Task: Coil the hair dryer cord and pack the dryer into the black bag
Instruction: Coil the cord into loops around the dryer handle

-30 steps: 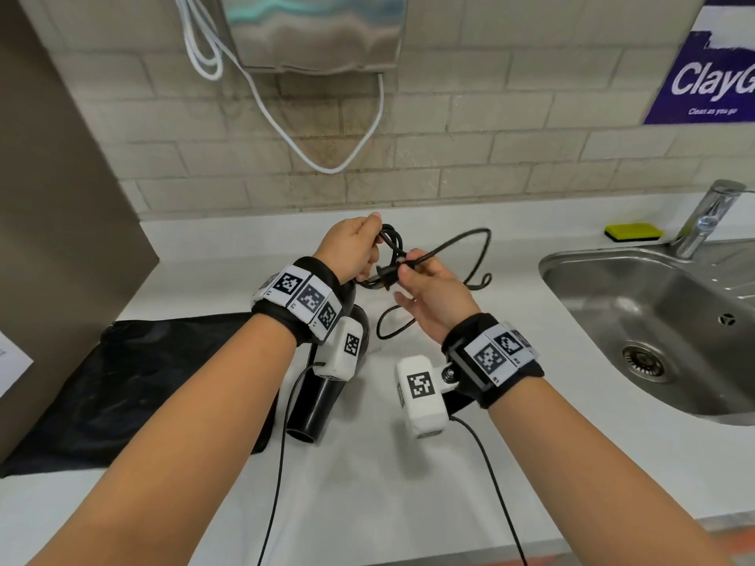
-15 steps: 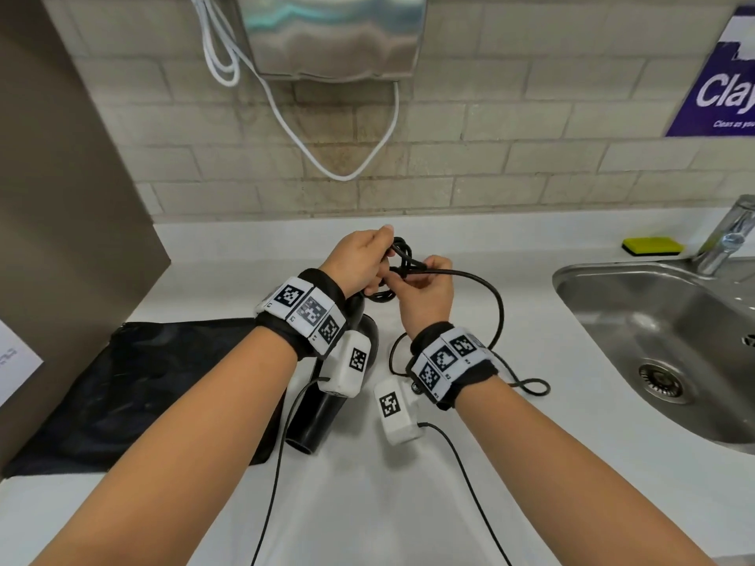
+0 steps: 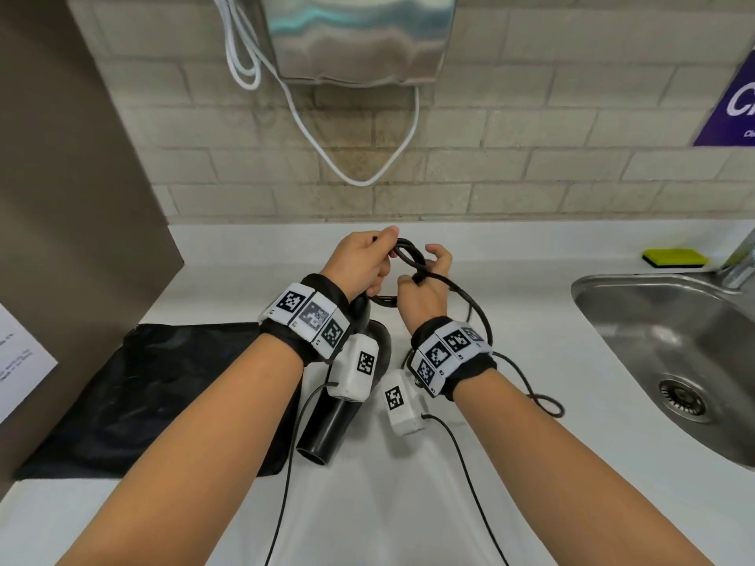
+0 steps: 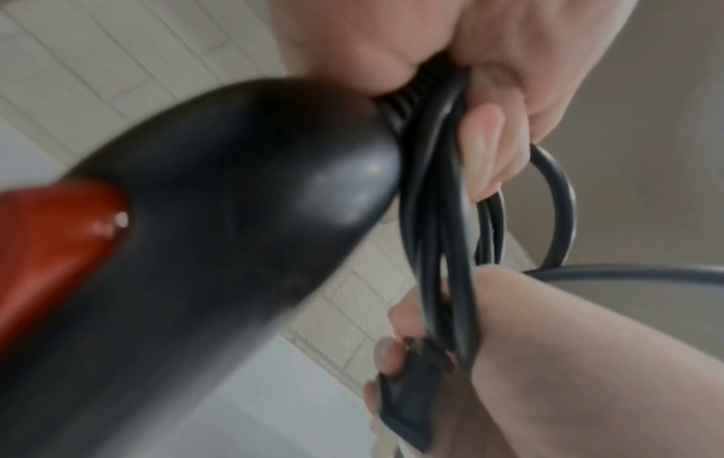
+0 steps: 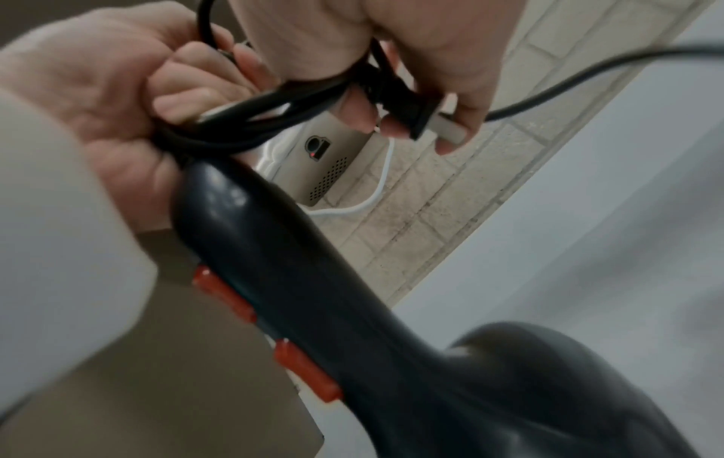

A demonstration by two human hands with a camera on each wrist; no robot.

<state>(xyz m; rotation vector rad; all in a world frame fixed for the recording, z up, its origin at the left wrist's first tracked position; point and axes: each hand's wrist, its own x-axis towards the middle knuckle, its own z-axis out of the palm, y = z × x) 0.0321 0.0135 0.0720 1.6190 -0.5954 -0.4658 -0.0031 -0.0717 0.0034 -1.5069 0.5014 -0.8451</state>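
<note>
- Nearest you, the hair dryer [image 3: 327, 422] hangs nozzle-down just above the white tabletop [image 3: 388, 504], its barrel beside the right edge of the black bag [image 3: 135, 402].
- The black bag lies flat on the tabletop to your left; from here you cannot tell whether its mouth is open. Nothing is in it yet, so the packing step is all still ahead.
- A loose stretch of the cord [image 3: 470, 304] runs from your hands past your right wrist and ends in a small loop lying on the tabletop towards the sink [image 3: 613, 320]. That slack is not gathered yet.
- Your left hand [image 3: 363, 263] has its fingers curled round several coils of cord, right at the end of the dryer's handle, and it carries the dryer's weight.
- Your right hand [image 3: 421, 296] has its fingers closed on the plug [image 5: 407, 108] end, just beside the bundle and touching it.
- I judge the coiling mostly done: some loops are bunched in your left fist, while the trailing slack is still to be taken in and the plug end secured.
- Watch the thin black wrist-camera cables lying on the tabletop under your forearms; they could tangle with the dryer's own cord.
- Farther off, a yellow sponge [image 3: 674, 257] sits by the sink, well clear. On the tiled wall a metal hand dryer [image 3: 359, 34] hangs with a white cable [image 3: 367, 173] drooping under it; neither blocks you.
</note>
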